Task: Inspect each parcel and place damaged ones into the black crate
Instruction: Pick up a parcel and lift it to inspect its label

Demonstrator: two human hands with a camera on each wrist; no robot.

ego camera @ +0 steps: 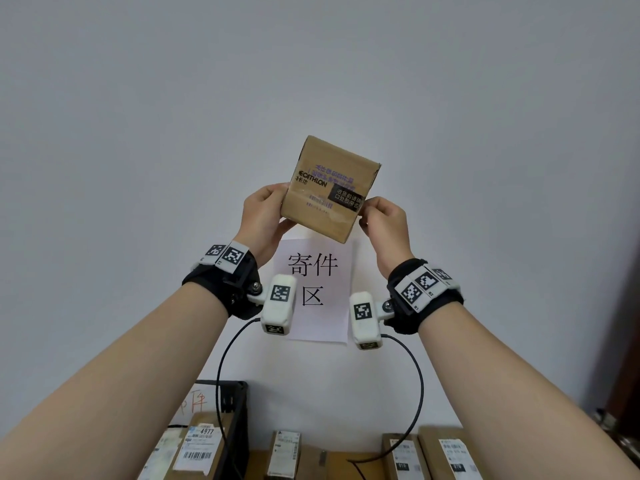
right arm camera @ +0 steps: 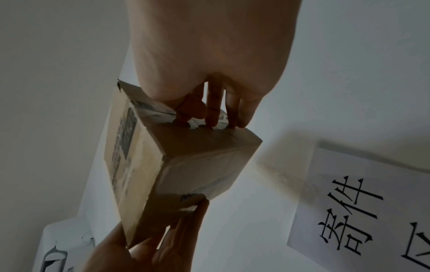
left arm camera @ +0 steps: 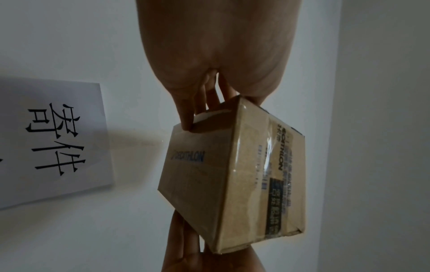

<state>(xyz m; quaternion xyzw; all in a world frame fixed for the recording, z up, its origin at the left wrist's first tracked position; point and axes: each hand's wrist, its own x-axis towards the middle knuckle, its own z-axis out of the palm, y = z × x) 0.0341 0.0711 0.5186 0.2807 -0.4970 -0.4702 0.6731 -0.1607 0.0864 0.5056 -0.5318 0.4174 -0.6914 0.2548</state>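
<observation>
A small brown cardboard parcel (ego camera: 329,188) with clear tape and printed lettering is held up in front of the wall, tilted. My left hand (ego camera: 265,216) grips its left side, and my right hand (ego camera: 384,216) grips its right side. In the left wrist view the parcel (left arm camera: 244,174) hangs below my left fingers (left arm camera: 186,114). In the right wrist view the parcel (right arm camera: 177,165) is pinched under my right fingers (right arm camera: 214,110). The black crate (ego camera: 235,424) stands at the bottom left with labelled parcels (ego camera: 201,445) inside.
A white paper sign (ego camera: 315,289) with black characters hangs on the wall behind the parcel. Several brown parcels (ego camera: 446,452) lie along the bottom edge. Black cables (ego camera: 419,379) loop down from the wrist cameras. A dark edge (ego camera: 627,323) shows at far right.
</observation>
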